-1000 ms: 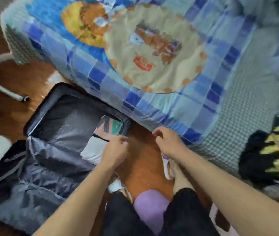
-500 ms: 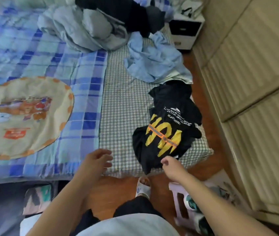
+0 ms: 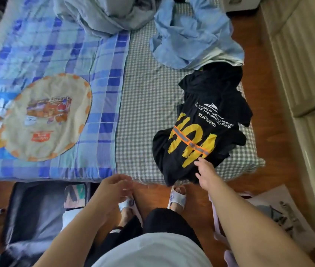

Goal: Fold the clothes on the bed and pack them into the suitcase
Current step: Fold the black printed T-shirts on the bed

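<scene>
A crumpled black T-shirt [image 3: 206, 120] with yellow lettering and an orange stripe lies on the checked sheet near the bed's front right corner. My right hand [image 3: 205, 173] reaches onto its lower edge, fingertips touching the cloth, with no clear grip. My left hand [image 3: 114, 186] hovers over the floor at the bed's front edge, fingers loosely curled and empty. The open dark suitcase [image 3: 33, 212] lies on the floor at lower left with a folded patterned garment [image 3: 74, 195] inside. A light blue garment [image 3: 193, 33] and a grey heap [image 3: 104, 14] lie further back on the bed.
A blue plaid quilt [image 3: 52, 60] with a round cartoon patch covers the bed's left half. Cream wardrobe doors [image 3: 306, 74] run along the right. My slippered feet [image 3: 177, 197] stand on the wooden floor. A bag and papers [image 3: 272, 209] lie at lower right.
The view swung from the suitcase to the bed's right side. My right hand moved forward onto the black T-shirt. My left hand left the suitcase and hovers empty.
</scene>
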A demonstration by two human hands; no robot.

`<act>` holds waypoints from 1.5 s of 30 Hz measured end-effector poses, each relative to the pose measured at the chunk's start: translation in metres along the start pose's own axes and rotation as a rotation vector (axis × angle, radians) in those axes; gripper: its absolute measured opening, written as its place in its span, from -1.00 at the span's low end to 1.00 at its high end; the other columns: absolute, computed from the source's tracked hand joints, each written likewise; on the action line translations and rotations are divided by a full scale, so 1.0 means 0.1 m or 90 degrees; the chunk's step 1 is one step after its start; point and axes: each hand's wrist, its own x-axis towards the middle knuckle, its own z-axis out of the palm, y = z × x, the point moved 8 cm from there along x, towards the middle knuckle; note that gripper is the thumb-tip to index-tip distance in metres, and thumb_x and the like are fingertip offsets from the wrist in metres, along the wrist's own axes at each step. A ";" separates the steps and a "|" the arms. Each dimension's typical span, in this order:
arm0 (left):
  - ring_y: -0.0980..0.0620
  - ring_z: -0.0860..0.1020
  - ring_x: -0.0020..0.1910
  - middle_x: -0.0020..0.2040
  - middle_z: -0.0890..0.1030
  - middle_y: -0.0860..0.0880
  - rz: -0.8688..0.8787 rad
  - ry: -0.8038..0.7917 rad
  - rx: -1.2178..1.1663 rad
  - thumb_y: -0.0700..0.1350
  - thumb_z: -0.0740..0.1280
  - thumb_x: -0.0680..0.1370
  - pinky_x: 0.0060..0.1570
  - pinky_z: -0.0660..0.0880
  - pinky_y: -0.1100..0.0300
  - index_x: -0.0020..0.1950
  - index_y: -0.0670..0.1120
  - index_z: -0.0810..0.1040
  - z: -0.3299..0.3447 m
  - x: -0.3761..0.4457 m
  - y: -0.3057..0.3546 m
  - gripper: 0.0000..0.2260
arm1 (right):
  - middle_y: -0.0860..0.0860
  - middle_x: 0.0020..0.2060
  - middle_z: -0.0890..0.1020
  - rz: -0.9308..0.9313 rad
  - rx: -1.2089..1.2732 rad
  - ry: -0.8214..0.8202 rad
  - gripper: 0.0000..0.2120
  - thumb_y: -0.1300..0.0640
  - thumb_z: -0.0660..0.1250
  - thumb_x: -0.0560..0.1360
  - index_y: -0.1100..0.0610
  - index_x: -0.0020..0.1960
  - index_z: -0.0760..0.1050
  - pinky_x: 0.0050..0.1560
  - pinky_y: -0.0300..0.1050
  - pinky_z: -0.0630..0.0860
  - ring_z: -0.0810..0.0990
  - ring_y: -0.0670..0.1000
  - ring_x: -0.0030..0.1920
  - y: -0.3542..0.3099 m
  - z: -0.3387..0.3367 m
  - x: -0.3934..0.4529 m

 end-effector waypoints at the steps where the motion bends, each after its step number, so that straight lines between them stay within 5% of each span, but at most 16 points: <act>1: -0.14 0.59 -0.14 0.02 0.67 -0.36 0.000 0.000 0.017 -0.32 0.35 0.57 -0.05 0.47 0.02 0.08 -0.23 0.64 0.01 -0.03 0.00 -0.87 | 0.16 0.56 0.24 -0.015 0.019 -0.010 -0.52 0.26 0.12 0.69 0.12 0.60 0.20 0.53 0.06 0.18 0.20 0.15 0.56 -0.05 -0.01 -0.03; 4: -0.05 0.64 -0.16 -0.12 0.73 -0.13 0.054 -0.008 0.123 -0.23 0.39 0.57 -0.03 0.54 0.04 0.10 -0.10 0.67 0.11 -0.10 0.12 -0.86 | 0.11 0.48 0.40 -0.115 0.073 -0.060 -0.61 0.32 0.10 0.68 0.24 0.50 0.36 0.42 -0.14 0.28 0.28 0.08 0.53 -0.34 0.02 -0.29; 6: 0.06 0.67 -0.10 -0.01 0.72 -0.03 0.124 -0.022 0.238 -0.14 0.39 0.59 0.04 0.59 0.04 0.16 0.04 0.63 0.24 -0.12 0.25 -0.83 | 0.02 0.32 0.55 -0.203 0.091 -0.120 -0.64 0.36 0.09 0.67 0.25 0.43 0.43 0.29 -0.27 0.39 0.44 -0.03 0.41 -0.67 0.11 -0.69; 9: 0.12 0.56 0.19 0.33 0.49 0.05 0.236 -0.089 0.304 -0.05 0.46 0.56 0.04 0.63 0.12 0.47 0.15 0.40 0.59 -0.22 0.50 -0.50 | -0.03 0.34 0.56 -0.335 0.099 -0.242 -0.62 0.39 0.11 0.65 0.12 0.32 0.54 0.52 -0.06 0.27 0.45 -0.10 0.39 -1.20 0.24 -1.39; 12: 0.15 0.28 0.42 0.45 0.19 0.15 0.387 -0.159 0.377 0.12 0.51 0.49 0.38 0.38 0.13 0.64 0.20 0.02 0.96 -0.45 0.97 -0.12 | -0.04 0.44 0.47 -0.452 0.024 -0.345 -0.57 0.40 0.12 0.64 0.07 0.37 0.51 0.57 0.03 0.15 0.34 -0.09 0.50 -1.76 0.39 -2.19; 16: 0.33 0.06 0.51 0.55 0.00 0.27 0.588 -0.179 0.337 0.25 0.54 0.40 0.42 0.11 0.39 0.63 0.25 -0.12 1.05 -0.92 1.62 0.04 | -0.01 0.42 0.51 -0.581 -0.040 -0.467 -0.50 0.45 0.13 0.59 0.11 0.46 0.42 0.54 0.05 0.22 0.38 -0.05 0.48 -2.45 0.76 -3.26; 18: 0.35 0.13 0.50 0.53 0.14 0.26 0.694 -0.121 0.256 0.23 0.55 0.40 0.37 0.14 0.52 0.64 0.20 0.02 0.87 -1.23 1.91 -0.03 | 0.05 0.40 0.52 -0.614 -0.045 -0.509 -0.46 0.41 0.18 0.53 0.08 0.46 0.42 0.52 0.10 0.25 0.40 0.03 0.47 -2.69 0.96 -3.66; 20: 0.25 0.32 0.44 0.44 0.38 0.22 0.754 -0.060 0.152 0.11 0.53 0.48 0.34 0.31 0.39 0.55 0.18 0.30 0.54 -1.52 2.15 -0.31 | 0.10 0.39 0.53 -0.636 -0.046 -0.549 -0.40 0.41 0.19 0.48 0.07 0.48 0.39 0.50 0.12 0.29 0.43 0.08 0.45 -2.85 1.17 -3.97; 23: 0.18 0.62 0.00 -0.03 0.69 0.13 0.751 0.079 0.029 -0.30 0.38 0.51 -0.05 0.47 0.25 0.07 0.14 0.66 -0.24 -1.82 2.44 -0.66 | 0.12 0.32 0.58 -0.686 -0.042 -0.577 -0.39 0.47 0.13 0.50 0.11 0.50 0.35 0.41 0.05 0.40 0.52 0.11 0.38 -3.09 1.48 -4.36; 26: 0.14 0.54 -0.30 -0.34 0.62 0.12 0.730 0.171 -0.006 -0.37 0.29 0.51 -0.26 0.42 0.13 -0.17 0.06 0.65 -1.13 -2.21 2.86 -0.67 | 0.10 0.22 0.64 -0.677 0.058 -0.608 -0.44 0.45 0.10 0.52 0.18 0.48 0.36 0.27 -0.05 0.47 0.61 0.09 0.22 -3.39 1.82 -4.63; 30: -0.10 0.65 -0.17 -0.17 0.70 -0.16 0.751 0.158 -0.009 -0.21 0.25 0.44 -0.09 0.61 -0.21 -0.06 -0.02 0.68 -2.00 -2.81 3.68 -0.77 | -0.05 0.33 0.58 -0.652 -0.089 -0.687 -0.33 0.12 0.39 0.51 0.02 0.56 0.24 0.41 0.00 0.35 0.52 -0.02 0.36 -3.41 2.52 -4.92; 33: -0.02 0.65 -0.27 -0.21 0.68 -0.16 0.731 0.148 0.060 -0.12 0.29 0.60 -0.24 0.64 0.10 -0.06 -0.14 0.64 -2.38 -3.13 4.14 -0.83 | -0.17 0.39 0.48 -0.787 -0.405 -0.579 -0.05 -0.01 0.58 0.35 -0.18 0.58 0.12 0.35 -0.11 0.43 0.50 -0.14 0.36 -3.06 3.12 -5.06; 35: 0.07 0.60 -0.46 -0.31 0.64 -0.03 0.688 0.169 0.126 -0.05 0.25 0.64 -0.52 0.51 0.31 -0.13 -0.10 0.61 -2.62 -3.23 4.27 -0.77 | -0.19 0.31 0.49 -0.967 -0.522 -0.363 -0.14 -0.02 0.54 0.32 -0.17 0.51 0.20 0.26 -0.13 0.48 0.51 -0.12 0.31 -2.83 3.53 -5.04; 37: 0.06 0.62 -0.48 -0.30 0.65 -0.04 0.645 0.200 0.211 0.02 0.28 0.62 -0.50 0.53 0.29 -0.12 -0.09 0.62 -2.93 -3.23 4.35 -0.75 | -0.10 0.16 0.56 -1.078 -0.495 -0.127 -0.41 0.01 0.44 0.36 -0.13 0.36 0.37 0.10 -0.10 0.48 0.55 -0.04 0.17 -2.78 3.80 -4.93; 41: -0.04 0.64 0.00 0.06 0.66 -0.02 0.616 0.312 0.523 0.21 0.46 0.49 0.04 0.63 0.03 0.16 0.03 0.62 -3.81 -3.11 4.26 -0.64 | -0.02 -0.07 0.67 -0.907 -0.340 0.080 -0.76 0.26 0.26 0.50 -0.05 0.00 0.58 0.02 -0.05 0.51 0.62 0.10 0.04 -3.03 3.75 -4.59; 45: -0.05 0.56 0.10 0.22 0.51 0.02 0.510 0.304 0.836 0.00 0.54 0.45 0.04 0.59 0.01 0.41 0.14 0.24 -4.48 -2.64 3.81 -0.35 | 0.00 -0.05 0.64 -0.903 -0.231 0.056 -0.69 0.39 0.19 0.54 0.03 0.00 0.57 -0.07 -0.12 0.49 0.59 0.07 0.01 -3.14 3.79 -4.92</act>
